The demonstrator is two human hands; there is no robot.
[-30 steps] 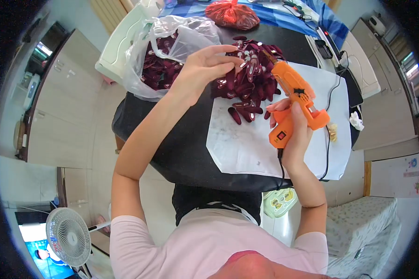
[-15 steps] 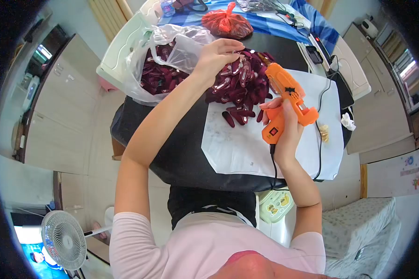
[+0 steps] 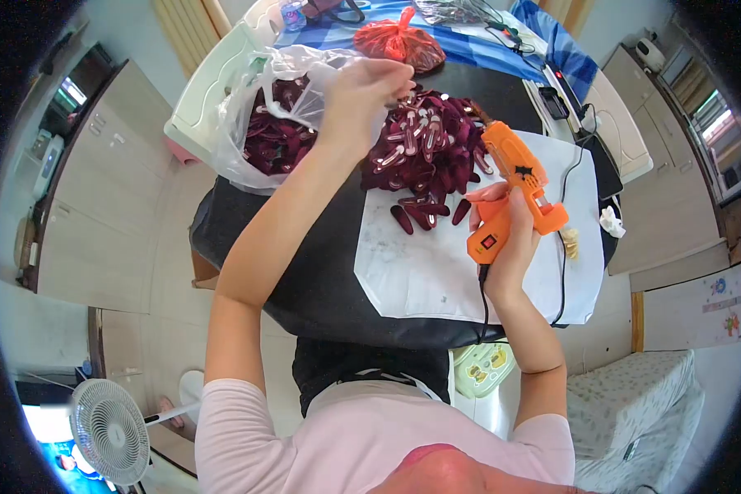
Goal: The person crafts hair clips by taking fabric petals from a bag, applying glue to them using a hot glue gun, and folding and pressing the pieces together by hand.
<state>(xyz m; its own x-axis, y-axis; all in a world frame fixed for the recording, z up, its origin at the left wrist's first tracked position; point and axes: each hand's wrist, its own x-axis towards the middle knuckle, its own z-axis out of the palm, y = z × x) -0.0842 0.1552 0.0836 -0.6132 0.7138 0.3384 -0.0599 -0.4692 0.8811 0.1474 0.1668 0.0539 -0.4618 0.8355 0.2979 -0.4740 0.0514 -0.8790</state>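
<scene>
A large heap of dark red hair clips point(image 3: 428, 144) lies at the back of a white sheet point(image 3: 412, 272) on the black table. My left hand point(image 3: 370, 86) is over the heap's back left edge, its fingers curled together; whatever they hold is too small to make out. My right hand point(image 3: 510, 222) is wrapped round the handle of an orange glue gun point(image 3: 519, 169), whose nozzle points up and left beside the heap's right edge. Several clips point(image 3: 420, 216) lie apart from the heap, nearer to me.
Left of the heap, a clear plastic bag point(image 3: 243, 148) holds more dark red clips. A red bag point(image 3: 399, 41) stands behind. Cables, a power strip point(image 3: 566, 89) and crumpled tissue point(image 3: 611, 222) are on the right. A fan point(image 3: 111, 432) stands at lower left.
My left hand has moved back and left from the heap, its fingers drawing together. The glue gun has shifted slightly in my right hand's grip, staying beside the heap.
</scene>
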